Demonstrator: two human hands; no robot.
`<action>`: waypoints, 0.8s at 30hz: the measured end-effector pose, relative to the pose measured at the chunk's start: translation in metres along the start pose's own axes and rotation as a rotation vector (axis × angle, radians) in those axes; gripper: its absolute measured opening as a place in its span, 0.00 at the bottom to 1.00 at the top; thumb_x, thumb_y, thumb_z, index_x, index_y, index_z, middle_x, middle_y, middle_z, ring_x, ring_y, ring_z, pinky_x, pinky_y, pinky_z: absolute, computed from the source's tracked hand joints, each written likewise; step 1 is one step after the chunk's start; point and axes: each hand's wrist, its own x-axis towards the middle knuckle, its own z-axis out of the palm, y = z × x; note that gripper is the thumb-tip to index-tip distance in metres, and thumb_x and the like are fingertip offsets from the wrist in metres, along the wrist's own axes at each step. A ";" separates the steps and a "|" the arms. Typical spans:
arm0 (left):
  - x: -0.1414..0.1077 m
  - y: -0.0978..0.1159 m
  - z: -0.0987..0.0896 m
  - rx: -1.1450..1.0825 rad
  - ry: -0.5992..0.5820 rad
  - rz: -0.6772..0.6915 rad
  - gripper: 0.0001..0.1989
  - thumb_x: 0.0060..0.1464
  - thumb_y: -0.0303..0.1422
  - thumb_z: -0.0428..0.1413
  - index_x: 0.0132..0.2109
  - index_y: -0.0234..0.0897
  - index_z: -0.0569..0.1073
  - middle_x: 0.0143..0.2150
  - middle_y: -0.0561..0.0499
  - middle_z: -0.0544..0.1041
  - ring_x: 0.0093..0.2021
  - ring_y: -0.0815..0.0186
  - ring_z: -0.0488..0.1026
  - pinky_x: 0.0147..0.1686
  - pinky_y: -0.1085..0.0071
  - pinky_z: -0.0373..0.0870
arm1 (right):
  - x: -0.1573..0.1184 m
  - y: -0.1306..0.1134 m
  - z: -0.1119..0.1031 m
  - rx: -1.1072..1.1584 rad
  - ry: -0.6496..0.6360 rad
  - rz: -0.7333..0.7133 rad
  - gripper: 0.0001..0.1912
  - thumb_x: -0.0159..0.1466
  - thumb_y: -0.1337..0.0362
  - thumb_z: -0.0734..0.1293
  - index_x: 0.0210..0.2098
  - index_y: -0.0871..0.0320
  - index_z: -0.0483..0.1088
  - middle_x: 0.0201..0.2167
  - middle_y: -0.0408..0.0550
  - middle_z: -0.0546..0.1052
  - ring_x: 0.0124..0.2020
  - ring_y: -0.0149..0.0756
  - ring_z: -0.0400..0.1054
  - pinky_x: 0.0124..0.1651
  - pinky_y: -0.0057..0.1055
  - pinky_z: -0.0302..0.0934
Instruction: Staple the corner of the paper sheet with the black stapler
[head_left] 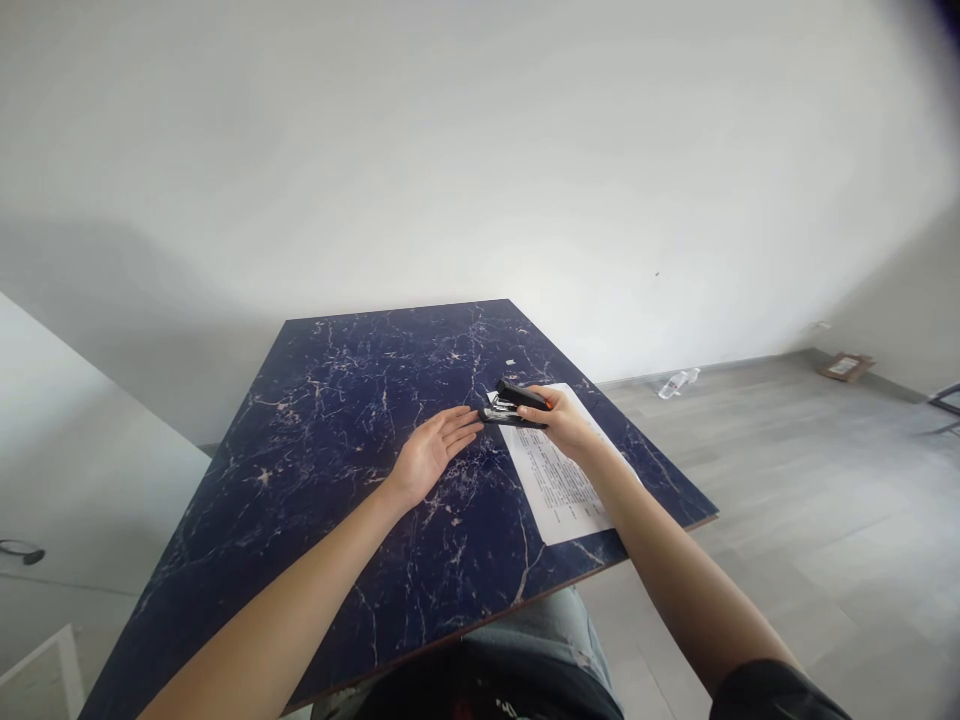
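My right hand [564, 420] is closed around the rear of a black stapler [517, 405], which it holds above the table. The stapler's jaws gape toward the left. My left hand [433, 450] is beside them, palm turned up and fingers stretched out, its fingertips at the stapler's front end; whether they touch it I cannot tell. Beneath the stapler and my right forearm lies a printed sheet of paper [559, 490], partly covered by them.
The dark blue marbled table [360, 400] stands against a white wall. A small white scrap [510, 362] lies near its far right edge. On the grey floor to the right are a clear plastic bottle [679, 382] and a brown cardboard box [846, 367].
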 end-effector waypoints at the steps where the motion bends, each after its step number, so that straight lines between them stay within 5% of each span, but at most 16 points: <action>1: 0.000 0.000 0.000 0.002 0.001 0.002 0.21 0.67 0.41 0.52 0.58 0.33 0.75 0.63 0.36 0.73 0.65 0.47 0.68 0.68 0.49 0.58 | 0.000 -0.001 -0.001 -0.035 0.010 -0.022 0.19 0.54 0.52 0.78 0.40 0.55 0.79 0.35 0.48 0.78 0.37 0.40 0.70 0.41 0.37 0.65; 8: -0.001 -0.002 -0.001 0.098 -0.008 0.040 0.20 0.67 0.43 0.52 0.55 0.33 0.76 0.60 0.37 0.75 0.63 0.49 0.70 0.66 0.49 0.60 | 0.002 0.000 -0.031 -0.383 0.341 -0.014 0.28 0.51 0.46 0.77 0.43 0.59 0.79 0.34 0.51 0.79 0.35 0.43 0.70 0.38 0.38 0.62; 12: -0.001 -0.004 0.000 0.364 -0.062 0.078 0.19 0.68 0.42 0.49 0.52 0.34 0.77 0.55 0.39 0.78 0.58 0.52 0.74 0.62 0.51 0.66 | 0.004 0.009 -0.056 -0.540 0.485 0.091 0.30 0.48 0.45 0.77 0.43 0.59 0.80 0.33 0.52 0.79 0.33 0.44 0.70 0.34 0.37 0.60; 18: -0.004 -0.034 0.033 1.274 -0.339 0.284 0.16 0.67 0.37 0.50 0.53 0.37 0.77 0.56 0.43 0.76 0.58 0.57 0.72 0.62 0.56 0.65 | 0.007 0.021 -0.060 -0.574 0.419 0.077 0.33 0.46 0.43 0.78 0.43 0.61 0.80 0.34 0.53 0.80 0.36 0.47 0.73 0.34 0.37 0.63; 21: -0.007 -0.057 0.051 1.533 -0.537 0.337 0.22 0.68 0.38 0.48 0.65 0.36 0.69 0.67 0.40 0.68 0.68 0.55 0.61 0.68 0.55 0.57 | 0.007 0.021 -0.059 -0.623 0.340 0.069 0.31 0.49 0.44 0.77 0.45 0.59 0.79 0.36 0.52 0.81 0.38 0.47 0.74 0.37 0.38 0.66; 24: -0.010 -0.068 0.056 1.689 -0.614 0.312 0.27 0.70 0.41 0.45 0.71 0.37 0.60 0.73 0.43 0.58 0.74 0.55 0.51 0.71 0.53 0.50 | 0.006 0.015 -0.065 -0.741 0.207 0.043 0.30 0.52 0.50 0.76 0.52 0.56 0.76 0.43 0.52 0.81 0.41 0.47 0.75 0.41 0.39 0.67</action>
